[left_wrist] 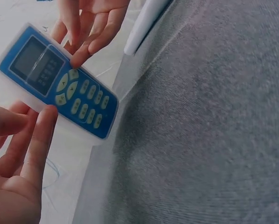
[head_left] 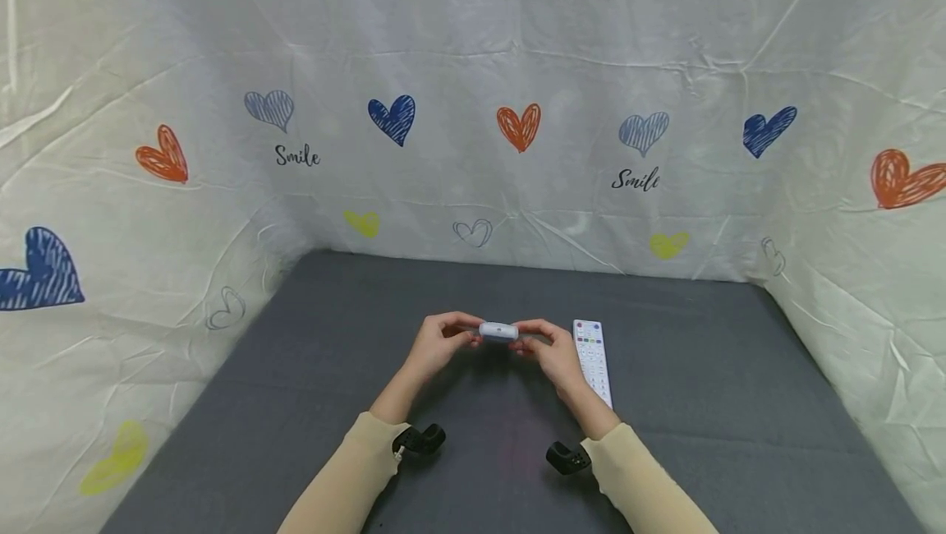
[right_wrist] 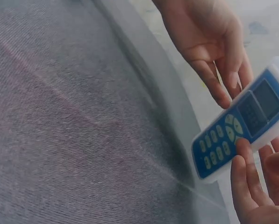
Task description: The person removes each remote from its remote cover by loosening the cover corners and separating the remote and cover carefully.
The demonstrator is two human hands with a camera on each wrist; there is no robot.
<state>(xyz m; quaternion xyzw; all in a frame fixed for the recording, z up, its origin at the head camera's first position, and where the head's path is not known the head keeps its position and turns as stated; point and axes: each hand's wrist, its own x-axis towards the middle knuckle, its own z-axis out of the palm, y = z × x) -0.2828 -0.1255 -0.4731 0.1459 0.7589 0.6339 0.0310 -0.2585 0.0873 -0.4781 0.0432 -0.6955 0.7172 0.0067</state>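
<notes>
Head view: a small blue remote [head_left: 498,331] is held above a grey tabletop [head_left: 332,370], seen edge-on between the left hand [head_left: 442,339] and the right hand [head_left: 545,350]. Each end is pinched by curled fingertips. A white remote [head_left: 593,360] lies flat on the tabletop just beside the right hand. A white cloth backdrop [head_left: 473,148] printed with hearts is hung behind and at both sides.

Left wrist view: the blue remote [left_wrist: 60,84] is shown face-on, with a grey screen and pale buttons. Its near edge is touched by the left hand's fingers [left_wrist: 41,135]; its far edge is gripped by the right hand [left_wrist: 88,23].

Right wrist view: the blue remote [right_wrist: 242,123] is gripped from below by the right hand [right_wrist: 258,186], while its upper edge is touched by the left hand [right_wrist: 209,42].
</notes>
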